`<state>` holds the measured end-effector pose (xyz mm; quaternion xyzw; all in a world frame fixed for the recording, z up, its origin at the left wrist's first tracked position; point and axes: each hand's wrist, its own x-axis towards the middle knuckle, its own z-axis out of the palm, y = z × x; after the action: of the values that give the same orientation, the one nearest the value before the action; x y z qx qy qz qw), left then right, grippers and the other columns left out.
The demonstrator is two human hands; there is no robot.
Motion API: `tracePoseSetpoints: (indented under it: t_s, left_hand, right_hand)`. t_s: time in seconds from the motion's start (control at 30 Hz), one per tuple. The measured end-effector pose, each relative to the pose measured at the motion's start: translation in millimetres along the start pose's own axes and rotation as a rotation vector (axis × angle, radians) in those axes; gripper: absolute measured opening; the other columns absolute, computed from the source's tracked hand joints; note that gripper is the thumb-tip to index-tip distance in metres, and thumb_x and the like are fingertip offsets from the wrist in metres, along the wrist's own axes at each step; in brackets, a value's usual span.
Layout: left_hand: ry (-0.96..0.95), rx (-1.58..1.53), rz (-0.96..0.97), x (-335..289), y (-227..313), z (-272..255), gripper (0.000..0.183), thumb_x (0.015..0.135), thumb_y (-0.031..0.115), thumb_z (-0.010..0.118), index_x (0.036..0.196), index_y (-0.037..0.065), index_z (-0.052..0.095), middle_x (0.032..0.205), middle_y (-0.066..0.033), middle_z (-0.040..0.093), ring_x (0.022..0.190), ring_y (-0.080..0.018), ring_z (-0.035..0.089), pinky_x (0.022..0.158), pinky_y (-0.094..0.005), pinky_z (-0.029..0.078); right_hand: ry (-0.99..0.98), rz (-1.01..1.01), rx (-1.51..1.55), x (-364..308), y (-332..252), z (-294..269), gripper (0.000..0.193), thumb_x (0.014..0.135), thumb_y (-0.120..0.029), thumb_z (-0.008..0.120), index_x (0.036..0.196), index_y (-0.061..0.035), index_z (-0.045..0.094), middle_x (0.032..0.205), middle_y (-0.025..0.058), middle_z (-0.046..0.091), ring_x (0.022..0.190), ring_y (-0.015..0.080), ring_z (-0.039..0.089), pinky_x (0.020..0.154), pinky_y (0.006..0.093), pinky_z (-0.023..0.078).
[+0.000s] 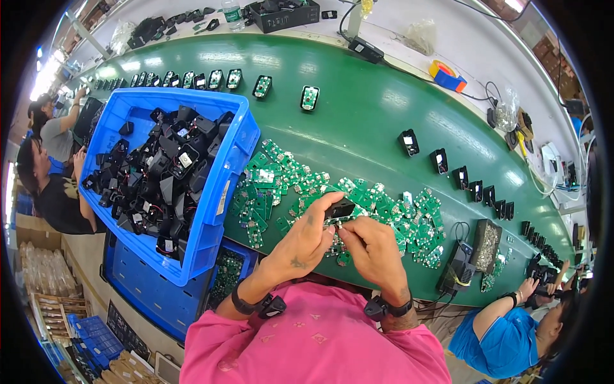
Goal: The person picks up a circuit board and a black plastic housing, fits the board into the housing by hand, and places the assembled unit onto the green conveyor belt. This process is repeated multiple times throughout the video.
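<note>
My left hand [299,244] is closed around a small black plastic housing [341,208], tilted in front of my chest. Close beside it, my right hand [378,248] pinches at the housing's near edge with thumb and forefinger. Whatever lies between those fingertips is too small to make out. Beyond and beneath both hands spreads a loose heap of green circuit boards [419,221]. To my left, a blue crate [220,185] holds many black housings [167,160], some with wires showing.
Housings with boards fitted [310,98] stand in a row along the green bench [358,137]; open black housings [439,161] line the right side. A black power unit [458,265] sits near the front edge. Other people work at left and right [505,333].
</note>
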<state>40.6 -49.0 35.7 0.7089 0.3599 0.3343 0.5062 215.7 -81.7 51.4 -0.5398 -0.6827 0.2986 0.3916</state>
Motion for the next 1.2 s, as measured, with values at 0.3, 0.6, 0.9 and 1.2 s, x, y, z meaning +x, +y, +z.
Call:
tracePoseSetpoints:
  t_s: [0.3,0.6,0.9,1.2]
  left_hand:
    - [-0.096,0.259,0.105,-1,2,-3,0.059,0.088,-0.001,0.051,0.143,0.006,0.03,0.114,-0.0251,0.049,0.095,-0.0468,0.056,0.082,-0.0491,0.049]
    - [-0.139,0.362,-0.054,-5,3,5,0.06,0.088,-0.002,0.052,0.143,0.007,0.029,0.119,-0.0294,0.049,0.093,-0.0523,0.056,0.079,-0.053,0.048]
    - [-0.04,0.171,-0.025,-9,-21,16,0.061,0.09,-0.003,0.046,0.145,0.005,0.021,0.119,-0.0228,0.047,0.075,-0.0332,0.058,0.072,-0.0407,0.051]
    - [-0.045,-0.249,-0.126,-8,-27,8,0.056,0.09,-0.008,0.047,0.142,0.007,0.03,0.108,-0.0108,0.057,0.077,-0.0157,0.06,0.066,-0.0299,0.051]
  right_hand:
    - [-0.177,0.066,0.004,5,0,-15,0.011,0.083,-0.008,0.064,0.081,0.0025,0.066,0.069,0.0135,0.063,0.061,0.0297,0.061,0.057,0.0372,0.047]
    - [-0.194,0.109,-0.024,6,0,-8,0.013,0.083,-0.009,0.064,0.079,0.0032,0.066,0.07,0.017,0.063,0.062,0.0328,0.062,0.057,0.0389,0.047]
    - [-0.029,0.1,-0.142,-10,13,12,0.012,0.088,-0.01,0.062,0.087,0.0018,0.065,0.074,0.016,0.064,0.06,0.0299,0.062,0.058,0.0392,0.048]
    - [0.079,0.315,0.133,-10,21,15,0.022,0.092,-0.017,0.067,0.084,0.0029,0.065,0.069,0.0118,0.067,0.057,0.016,0.065,0.053,0.0295,0.049]
